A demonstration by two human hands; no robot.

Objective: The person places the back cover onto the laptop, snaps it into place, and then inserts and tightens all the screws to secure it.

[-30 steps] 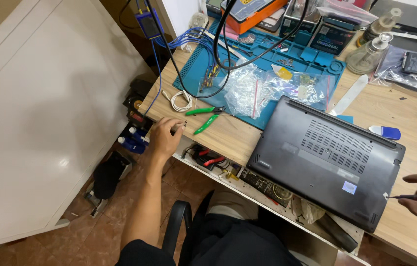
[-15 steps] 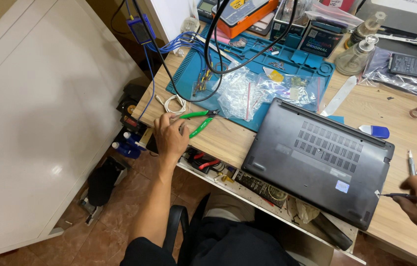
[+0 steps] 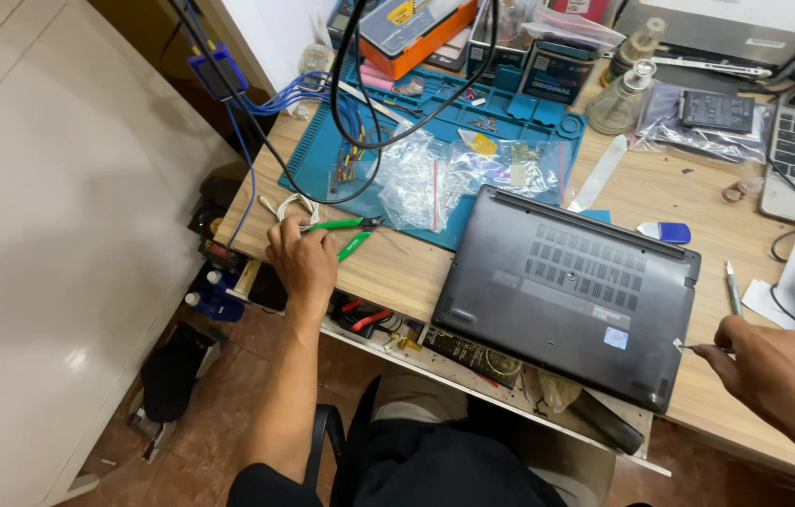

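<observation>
One green-handled pliers [image 3: 346, 235] under left hand [image 3: 302, 261]; one upturned laptop [image 3: 566, 291] near right hand [image 3: 773, 371].

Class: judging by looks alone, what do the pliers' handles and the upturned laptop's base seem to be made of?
Pliers: handles look like glossy green plastic or rubber sleeves over dark metal jaws. Laptop: the base looks like matt dark grey plastic or painted metal, with moulded vent slots; which one cannot be told.

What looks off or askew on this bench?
The dark laptop lies upside down, skewed to the desk edge, its near corner overhanging the open drawer. Clear plastic bags are strewn over the blue mat. Nothing looks spilled or broken.
</observation>
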